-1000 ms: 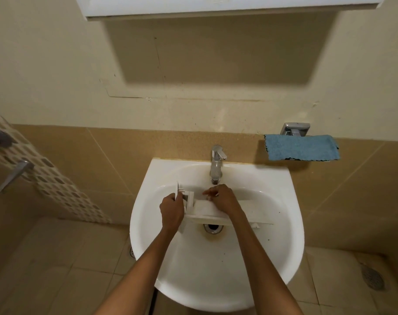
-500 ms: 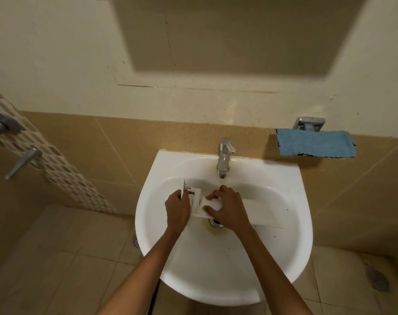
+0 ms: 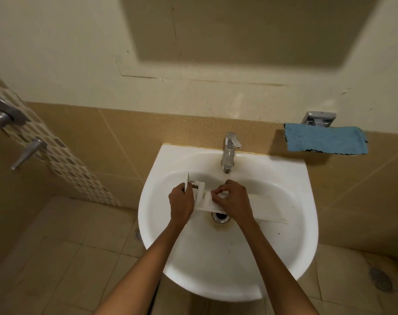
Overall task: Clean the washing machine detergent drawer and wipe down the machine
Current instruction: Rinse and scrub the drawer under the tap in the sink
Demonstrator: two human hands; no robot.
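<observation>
So, the white sink has the detergent drawer lying across its basin, just in front of the faucet and over the drain. It's out of the machine and, I'd guess, mid-clean. The wipe-down looks not started, since the blue cloth hangs on the wall past the sink's back right corner. Left hand grips the drawer's left end, fingers curled round it. Right hand arches over the middle, fingertips pinching a white bit of it.
</observation>
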